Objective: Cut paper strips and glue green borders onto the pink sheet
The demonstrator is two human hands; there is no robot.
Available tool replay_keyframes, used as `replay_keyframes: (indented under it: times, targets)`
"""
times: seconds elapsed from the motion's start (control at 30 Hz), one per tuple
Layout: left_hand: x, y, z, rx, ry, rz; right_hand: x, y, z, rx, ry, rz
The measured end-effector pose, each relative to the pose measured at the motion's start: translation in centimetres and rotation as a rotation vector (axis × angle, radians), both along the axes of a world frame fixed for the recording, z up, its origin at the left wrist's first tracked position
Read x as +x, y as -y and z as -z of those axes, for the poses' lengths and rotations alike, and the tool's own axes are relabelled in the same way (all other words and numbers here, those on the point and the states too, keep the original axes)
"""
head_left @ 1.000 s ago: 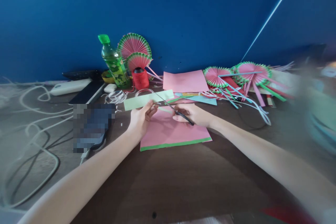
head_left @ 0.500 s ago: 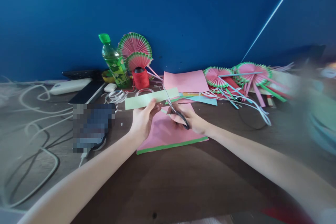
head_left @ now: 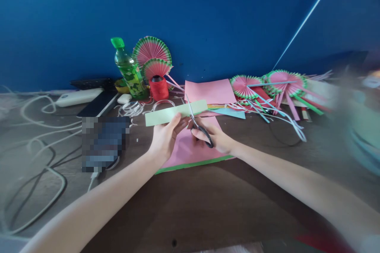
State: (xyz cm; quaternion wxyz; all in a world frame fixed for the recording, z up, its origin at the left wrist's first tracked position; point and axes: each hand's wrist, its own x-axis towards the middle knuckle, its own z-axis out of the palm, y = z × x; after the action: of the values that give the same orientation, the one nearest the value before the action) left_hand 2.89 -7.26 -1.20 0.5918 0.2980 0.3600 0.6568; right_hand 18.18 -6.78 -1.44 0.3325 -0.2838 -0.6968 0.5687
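My left hand [head_left: 166, 137] pinches the lower edge of a pale green paper strip [head_left: 166, 114] and holds it level above the table. My right hand [head_left: 215, 136] grips black-handled scissors [head_left: 197, 123], whose blades point up and cross the strip near its right end. Under both hands lies a pink sheet with a green border [head_left: 192, 153] on the dark brown table [head_left: 208, 205].
A green bottle [head_left: 128, 69], a red thread spool [head_left: 158, 88] and pink-green paper fans [head_left: 152, 53] stand by the blue wall. More fans and paper strips [head_left: 273, 89] lie right. A pink sheet [head_left: 209, 91] is behind. White cables [head_left: 35, 142] and a phone [head_left: 103, 142] lie left.
The scissors swung from lying flat and pointing left to standing upright against the strip. The strip shifted slightly right and up with my left hand. The pink sheet slid a little left.
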Motion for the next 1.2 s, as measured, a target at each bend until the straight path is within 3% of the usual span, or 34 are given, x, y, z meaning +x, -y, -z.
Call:
replay_keyframes:
  times: [0.67,1.2]
  targets:
    - [0.23,0.17,-0.11,-0.047,0.020,0.032,-0.36,0.38,-0.01,-0.049,-0.016,0.070]
    - [0.26,0.17,-0.21,-0.086,0.035,0.044,-0.34,0.11,0.58,0.020,0.016,0.077]
